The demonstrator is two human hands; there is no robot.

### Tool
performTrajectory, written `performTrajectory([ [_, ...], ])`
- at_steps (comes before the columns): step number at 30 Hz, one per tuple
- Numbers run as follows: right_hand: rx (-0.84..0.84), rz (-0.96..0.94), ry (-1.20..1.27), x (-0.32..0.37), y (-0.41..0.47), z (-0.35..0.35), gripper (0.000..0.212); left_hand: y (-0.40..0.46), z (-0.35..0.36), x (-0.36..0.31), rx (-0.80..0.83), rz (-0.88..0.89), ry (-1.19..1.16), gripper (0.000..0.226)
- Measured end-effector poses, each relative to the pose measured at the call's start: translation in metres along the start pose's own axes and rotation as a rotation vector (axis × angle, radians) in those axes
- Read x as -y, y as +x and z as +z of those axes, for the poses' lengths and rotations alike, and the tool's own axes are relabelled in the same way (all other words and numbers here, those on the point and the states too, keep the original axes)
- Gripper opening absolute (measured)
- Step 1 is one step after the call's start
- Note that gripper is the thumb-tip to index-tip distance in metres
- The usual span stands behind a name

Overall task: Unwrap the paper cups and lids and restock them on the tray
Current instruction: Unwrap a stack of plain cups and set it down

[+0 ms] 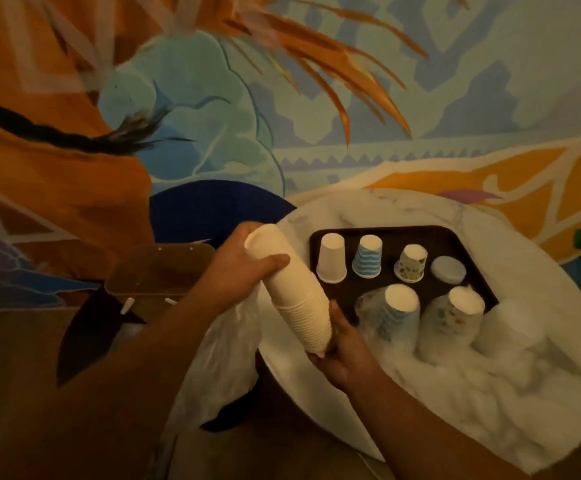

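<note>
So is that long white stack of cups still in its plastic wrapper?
Out. The white cup stack looks bare between the left hand and right hand; the crumpled plastic wrapper hangs below it.

Wall, upper half of frame: painted mural in pale blue, teal and lilac shapes, orange feather-like streaks at top centre, a white zigzag band across the middle right, orange and white forms at right edge.
Orange mural area, left: crossed by a black brush-like streak.
Dark blue rounded shape, centre.
Round table, right: white marbled top, brightly lit.
Brown wooden seat, centre left: visible screws, dark legs below.
Floor, lower left: brown, dim.
</note>
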State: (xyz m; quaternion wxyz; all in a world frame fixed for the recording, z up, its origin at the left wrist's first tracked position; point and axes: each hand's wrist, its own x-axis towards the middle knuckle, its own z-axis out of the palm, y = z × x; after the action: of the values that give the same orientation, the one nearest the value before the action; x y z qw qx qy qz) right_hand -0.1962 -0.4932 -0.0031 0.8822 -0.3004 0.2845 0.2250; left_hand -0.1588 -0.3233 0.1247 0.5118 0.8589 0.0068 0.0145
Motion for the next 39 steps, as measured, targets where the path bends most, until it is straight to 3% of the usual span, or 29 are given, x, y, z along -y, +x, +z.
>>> performTrajectory([
  [2, -0.176, 0.083, -0.028, -0.012, 0.011, -0.021, 0.054, -0.009, 0.029, 0.018, 0.077, -0.077, 0.057, 0.064],
  [4, -0.211, 0.101, -0.025, -0.015, 0.020, -0.031, 0.044, -0.014, 0.053, 0.029, 0.112, -0.122, 0.073, 0.069],
  [12, -0.396, 0.002, -0.128, 0.008, 0.031, -0.021, 0.052, -0.005, 0.099, 0.029, 0.137, -0.045, 0.100, 0.068],
  [15, -0.425, -0.003, -0.176, 0.012, 0.027, -0.020, 0.056, -0.007, 0.104, 0.026, 0.145, -0.005, 0.150, 0.069],
  [20, -0.400, -0.060, -0.136, 0.013, 0.015, -0.021, 0.032, -0.010, 0.109, 0.017, 0.170, 0.043, 0.243, 0.079],
  [28, -0.406, -0.004, -0.177, -0.017, 0.002, -0.047, 0.042, -0.009, 0.109, 0.019, 0.232, -0.006, 0.205, 0.100],
  [32, -0.308, 0.065, -0.379, -0.035, -0.007, -0.063, 0.028, -0.014, 0.104, 0.027, 0.246, -0.029, 0.151, 0.103],
  [35, -0.151, 0.018, -0.430, -0.035, -0.013, -0.053, 0.028, -0.019, 0.096, 0.029, 0.235, -0.023, 0.135, 0.098],
  [39, 0.131, -0.134, -0.632, -0.032, -0.019, -0.024, 0.029, -0.020, 0.075, 0.031, -0.058, -0.083, 0.055, 0.062],
])
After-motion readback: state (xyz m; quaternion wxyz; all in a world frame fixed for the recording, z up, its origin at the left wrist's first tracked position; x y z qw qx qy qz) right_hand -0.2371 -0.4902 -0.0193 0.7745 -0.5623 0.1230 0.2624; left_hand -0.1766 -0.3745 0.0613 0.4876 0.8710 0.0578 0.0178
